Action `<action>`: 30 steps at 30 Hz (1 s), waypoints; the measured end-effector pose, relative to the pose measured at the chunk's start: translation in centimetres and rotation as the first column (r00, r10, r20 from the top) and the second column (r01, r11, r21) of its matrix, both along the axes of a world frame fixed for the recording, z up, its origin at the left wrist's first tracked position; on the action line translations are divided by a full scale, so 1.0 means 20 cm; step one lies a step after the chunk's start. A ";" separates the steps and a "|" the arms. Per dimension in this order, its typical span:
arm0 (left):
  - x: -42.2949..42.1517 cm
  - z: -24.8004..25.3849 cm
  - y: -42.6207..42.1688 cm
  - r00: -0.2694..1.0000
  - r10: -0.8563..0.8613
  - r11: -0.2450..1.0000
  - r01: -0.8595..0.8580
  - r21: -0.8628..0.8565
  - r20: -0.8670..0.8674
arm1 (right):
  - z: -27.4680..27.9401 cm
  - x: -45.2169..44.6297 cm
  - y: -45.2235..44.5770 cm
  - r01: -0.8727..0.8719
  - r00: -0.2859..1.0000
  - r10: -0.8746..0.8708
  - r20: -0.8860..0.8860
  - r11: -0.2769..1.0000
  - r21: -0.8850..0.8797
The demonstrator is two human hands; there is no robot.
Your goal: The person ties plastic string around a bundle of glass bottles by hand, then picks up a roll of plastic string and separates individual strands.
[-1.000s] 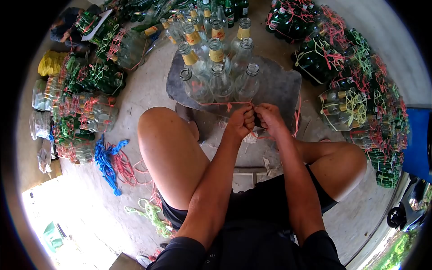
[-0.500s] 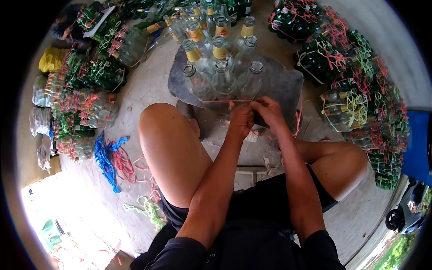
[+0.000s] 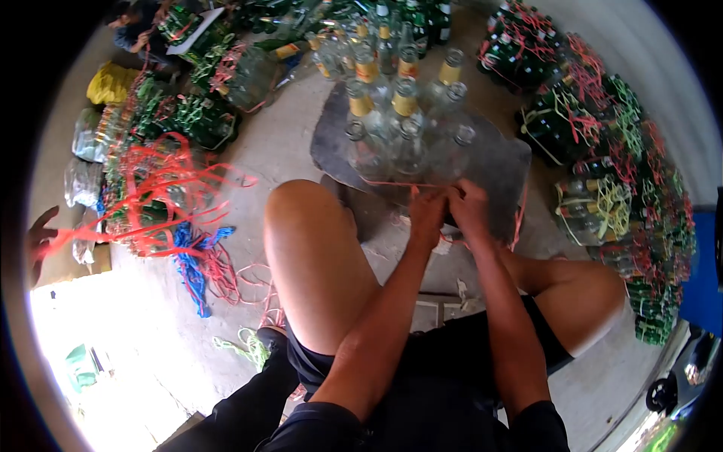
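Several clear glass bottles [image 3: 409, 147] with open tops stand upright in rows on a dark slab [image 3: 504, 154]. A thin red string [image 3: 392, 183] runs low across the front of the nearest bottles. At the slab's front edge, my left hand [image 3: 428, 215] is closed on the string. Right beside it, my right hand [image 3: 471, 207] pinches the string too, the two hands touching or nearly so. Another length of string hangs down at the slab's right edge. The fingertips are slightly blurred.
Tied bottle bundles [image 3: 595, 203] line the right side, and more bundles [image 3: 207, 120] stand at the left. Another person's hand [image 3: 41, 237] holds loose red strings [image 3: 151, 203] at the far left. Blue strips [image 3: 192, 264] lie on the floor. A second person [image 3: 139, 34] is at the top left.
The view has shifted, moving the bottles rightward in the picture. Another person's hand with red strings and a dark-clothed leg have come in from the left. My hands stay together at the string.
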State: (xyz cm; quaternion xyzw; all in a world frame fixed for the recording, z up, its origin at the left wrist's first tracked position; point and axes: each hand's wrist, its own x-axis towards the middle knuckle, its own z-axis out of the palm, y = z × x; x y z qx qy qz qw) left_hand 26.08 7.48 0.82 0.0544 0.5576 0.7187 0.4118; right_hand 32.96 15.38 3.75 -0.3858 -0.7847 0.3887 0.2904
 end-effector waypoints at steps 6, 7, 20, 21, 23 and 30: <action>0.01 0.07 -0.02 0.979 0.042 0.998 -0.032 -0.054 0.198 | 0.00 0.00 -0.01 0.020 1.000 -0.020 0.022 1.000 -0.004; 0.01 0.07 -0.02 0.975 0.058 0.997 -0.046 -0.060 0.213 | -0.01 -0.01 -0.01 0.022 1.000 -0.022 0.009 1.000 -0.001; 0.02 -0.10 -0.01 0.838 0.051 0.955 -0.200 0.220 0.543 | -0.01 0.01 0.01 -0.059 0.998 0.056 -0.021 0.973 -0.221; 0.02 -0.09 -0.01 0.815 0.051 0.955 -0.210 0.211 0.577 | -0.02 0.02 0.02 -0.067 0.997 0.060 -0.037 0.969 -0.237; 0.02 -0.08 0.00 0.765 0.052 0.954 -0.228 0.194 0.642 | -0.03 0.02 0.03 -0.085 0.995 0.068 -0.071 0.960 -0.266; -0.02 -0.09 -0.05 0.977 0.054 0.958 -0.110 0.266 0.208 | 0.00 0.04 0.06 -0.090 0.996 0.062 -0.067 0.763 -0.640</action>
